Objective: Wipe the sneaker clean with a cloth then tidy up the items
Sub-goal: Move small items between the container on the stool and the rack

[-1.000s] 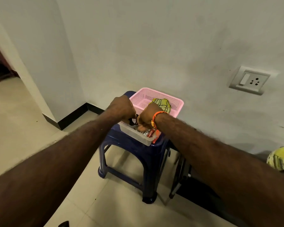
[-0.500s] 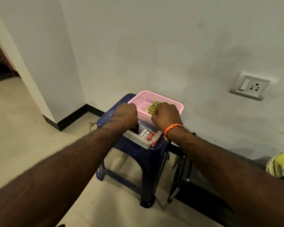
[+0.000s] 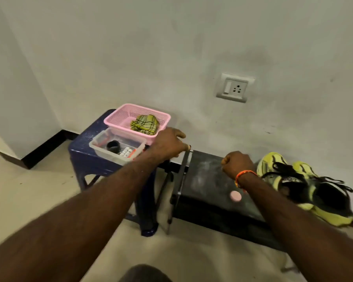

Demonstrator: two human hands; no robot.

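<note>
A yellow-green plaid cloth (image 3: 145, 123) lies in a pink basket (image 3: 118, 119) on a blue plastic stool (image 3: 84, 145). In front of the basket stands a clear plastic box (image 3: 102, 151) with a black roll and small items. Two neon-yellow sneakers (image 3: 306, 186) with black laces rest on a black bench (image 3: 208, 180) at the right. My left hand (image 3: 169, 144) hovers at the stool's right edge with relaxed fingers, holding nothing. My right hand (image 3: 236, 162) is curled in a fist above the bench, left of the sneakers, with nothing visible in it.
A small pink round lid (image 3: 235, 196) lies on the bench near my right wrist. A metal frame (image 3: 181, 176) stands between stool and bench. A wall socket (image 3: 234, 87) sits above the bench. Tiled floor spreads out to the left and front.
Both hands have left the clear box and moved right, the right one over the bench. My view has swung right, bringing the bench and sneakers into sight.
</note>
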